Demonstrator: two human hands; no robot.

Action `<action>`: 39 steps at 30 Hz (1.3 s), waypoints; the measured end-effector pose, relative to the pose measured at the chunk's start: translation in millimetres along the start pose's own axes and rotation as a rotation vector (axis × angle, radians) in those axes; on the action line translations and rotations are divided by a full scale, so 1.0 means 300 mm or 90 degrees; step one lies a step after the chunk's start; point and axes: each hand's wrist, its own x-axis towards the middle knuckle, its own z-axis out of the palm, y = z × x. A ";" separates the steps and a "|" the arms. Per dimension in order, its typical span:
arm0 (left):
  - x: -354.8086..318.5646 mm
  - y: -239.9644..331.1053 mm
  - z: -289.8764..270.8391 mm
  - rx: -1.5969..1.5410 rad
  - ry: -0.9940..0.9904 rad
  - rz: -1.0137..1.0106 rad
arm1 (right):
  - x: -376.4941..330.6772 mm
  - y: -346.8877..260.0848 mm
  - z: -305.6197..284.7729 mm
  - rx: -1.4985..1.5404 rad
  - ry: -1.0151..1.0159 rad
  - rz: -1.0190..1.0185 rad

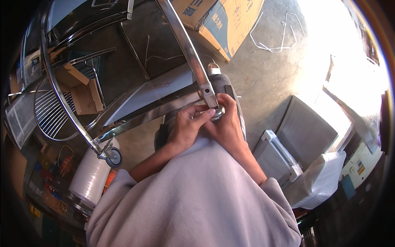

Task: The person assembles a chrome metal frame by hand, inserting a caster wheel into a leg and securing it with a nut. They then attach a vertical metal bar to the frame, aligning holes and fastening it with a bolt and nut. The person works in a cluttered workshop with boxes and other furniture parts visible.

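A shiny metal tube frame (185,45) slants down to my lap, its square end bracket (207,91) with a round hole lying between my hands. At that end sits a small caster wheel (219,112), mostly covered by fingers. My left hand (183,128) is closed, thumb and fingers pinching at the caster where it meets the bracket. Curled round the caster's other side is my right hand (229,127), also closed. A second caster (113,157) with a dark tyre is fixed to the frame's other lower corner, left of my forearm.
An open small cardboard box (88,99) rests by a round wire rack (51,111) on the left. Beyond the frame stands a large carton (230,24). A plastic-wrapped roll (88,173) is near my left arm. Wrapped panels (312,181) lean at the right. Bent white wire (271,47) lies on the floor.
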 end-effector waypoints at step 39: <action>-0.001 0.012 0.033 0.001 0.026 0.052 | 0.023 0.019 0.011 0.008 0.004 -0.047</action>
